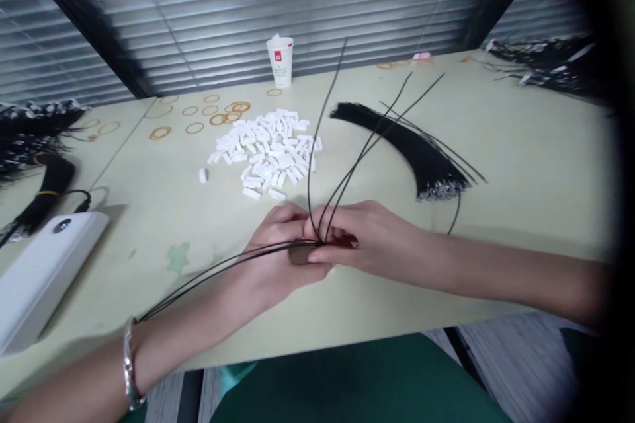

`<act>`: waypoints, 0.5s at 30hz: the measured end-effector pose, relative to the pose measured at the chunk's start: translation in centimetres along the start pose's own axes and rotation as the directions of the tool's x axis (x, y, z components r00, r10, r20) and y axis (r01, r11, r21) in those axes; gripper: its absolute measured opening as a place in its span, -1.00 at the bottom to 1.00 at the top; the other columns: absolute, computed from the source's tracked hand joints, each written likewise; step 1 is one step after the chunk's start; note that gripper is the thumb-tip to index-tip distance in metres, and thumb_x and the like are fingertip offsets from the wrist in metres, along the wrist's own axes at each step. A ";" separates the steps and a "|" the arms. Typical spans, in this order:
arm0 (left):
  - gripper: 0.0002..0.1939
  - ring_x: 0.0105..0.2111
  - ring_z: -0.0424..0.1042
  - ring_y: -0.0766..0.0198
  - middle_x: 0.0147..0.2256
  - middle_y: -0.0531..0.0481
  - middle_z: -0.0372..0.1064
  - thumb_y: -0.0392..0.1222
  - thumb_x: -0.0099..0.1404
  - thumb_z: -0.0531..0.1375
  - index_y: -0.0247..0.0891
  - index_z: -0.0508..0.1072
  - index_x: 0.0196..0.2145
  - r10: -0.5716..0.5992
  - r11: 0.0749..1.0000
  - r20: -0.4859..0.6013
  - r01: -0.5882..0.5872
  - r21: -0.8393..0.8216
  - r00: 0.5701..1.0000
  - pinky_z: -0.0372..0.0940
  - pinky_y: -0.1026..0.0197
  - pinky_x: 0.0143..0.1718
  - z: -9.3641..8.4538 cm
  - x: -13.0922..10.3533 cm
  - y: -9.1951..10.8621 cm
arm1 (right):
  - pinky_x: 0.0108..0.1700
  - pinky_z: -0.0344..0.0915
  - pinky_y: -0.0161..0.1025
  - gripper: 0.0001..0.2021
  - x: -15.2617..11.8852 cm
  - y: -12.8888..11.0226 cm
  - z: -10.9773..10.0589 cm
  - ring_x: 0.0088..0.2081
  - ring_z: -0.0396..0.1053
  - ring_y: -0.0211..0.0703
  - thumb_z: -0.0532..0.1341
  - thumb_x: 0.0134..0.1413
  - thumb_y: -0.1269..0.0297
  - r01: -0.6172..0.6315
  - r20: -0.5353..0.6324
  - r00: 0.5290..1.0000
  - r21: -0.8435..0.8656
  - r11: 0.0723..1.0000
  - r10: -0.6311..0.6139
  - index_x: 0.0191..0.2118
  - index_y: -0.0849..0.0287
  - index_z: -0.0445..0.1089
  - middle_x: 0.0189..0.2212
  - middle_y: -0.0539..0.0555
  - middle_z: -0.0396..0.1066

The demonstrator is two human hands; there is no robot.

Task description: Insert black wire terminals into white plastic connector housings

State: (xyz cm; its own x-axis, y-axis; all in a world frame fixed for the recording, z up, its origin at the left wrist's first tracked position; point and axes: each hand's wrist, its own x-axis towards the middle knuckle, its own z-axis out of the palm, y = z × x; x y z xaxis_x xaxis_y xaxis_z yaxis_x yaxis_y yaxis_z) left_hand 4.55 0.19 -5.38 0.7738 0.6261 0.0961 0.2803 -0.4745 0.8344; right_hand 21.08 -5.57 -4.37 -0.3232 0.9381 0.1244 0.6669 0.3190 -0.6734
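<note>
Adds up to two hands [285, 248] [347, 234], several strings [317, 165], one cup [280, 63], one bracelet [129, 363], one box [42, 284], two bunches [414, 145] [54, 178], two messy piles [30, 132] [555, 65], over ten rings [160, 133], and too many white bits [268, 145] to count.

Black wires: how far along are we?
Likely done: the left heap and right heap of dark strands, both showing white bits. In hand: several black wires, pinched by the right hand, left hand alongside. Apparently left: fanned black bundle, silvery ends bare, and loose white pieces. Exact count unclear.
</note>
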 end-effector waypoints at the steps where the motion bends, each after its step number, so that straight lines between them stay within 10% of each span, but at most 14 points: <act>1: -0.88 -0.26 0.35 0.21 -0.28 -0.05 0.30 -0.32 0.01 0.25 -0.26 0.51 -0.41 0.003 1.000 0.006 -0.003 0.007 1.000 0.32 0.13 -0.23 0.0 0.1 0.0 | -0.47 0.12 -0.39 -0.87 0.0 0.3 0.1 -0.49 0.24 -0.38 0.19 0.08 0.25 0.042 0.006 0.999 -0.016 0.999 -0.042 -0.38 0.20 0.30 -0.51 -0.06 0.32; 6: -0.94 -0.30 0.32 0.21 -0.35 -0.02 0.28 -0.30 -0.05 0.26 -0.29 0.42 -0.56 0.019 0.995 0.004 -0.019 0.100 1.000 0.28 0.14 -0.28 -0.1 0.3 0.0 | -0.42 0.16 -0.38 -0.85 0.1 0.8 0.8 -0.46 0.27 -0.36 0.08 0.15 0.35 0.136 -0.024 0.990 0.017 0.991 -0.136 -0.41 0.22 0.32 -0.48 -0.02 0.35; 15: -0.92 -0.21 0.35 0.18 -0.28 -0.02 0.34 -0.33 0.01 0.23 -0.26 0.37 -0.48 0.010 0.993 0.006 -0.011 0.119 1.000 0.28 0.12 -0.17 0.1 0.0 0.5 | -0.56 0.04 -0.40 -0.87 0.2 -1.3 -1.2 -0.59 0.18 -0.42 0.17 0.04 0.32 -0.069 -0.114 0.989 0.218 0.974 0.096 -0.47 0.23 0.37 -0.58 -0.07 0.33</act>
State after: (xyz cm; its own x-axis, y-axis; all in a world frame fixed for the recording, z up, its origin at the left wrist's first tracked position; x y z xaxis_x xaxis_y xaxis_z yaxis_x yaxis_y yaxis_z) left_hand 4.76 -0.09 -4.98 0.7802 0.6173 0.1013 0.3374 -0.5517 0.7628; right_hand 20.95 -5.67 -2.55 -0.1790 0.9736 0.1417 0.5253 0.2163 -0.8229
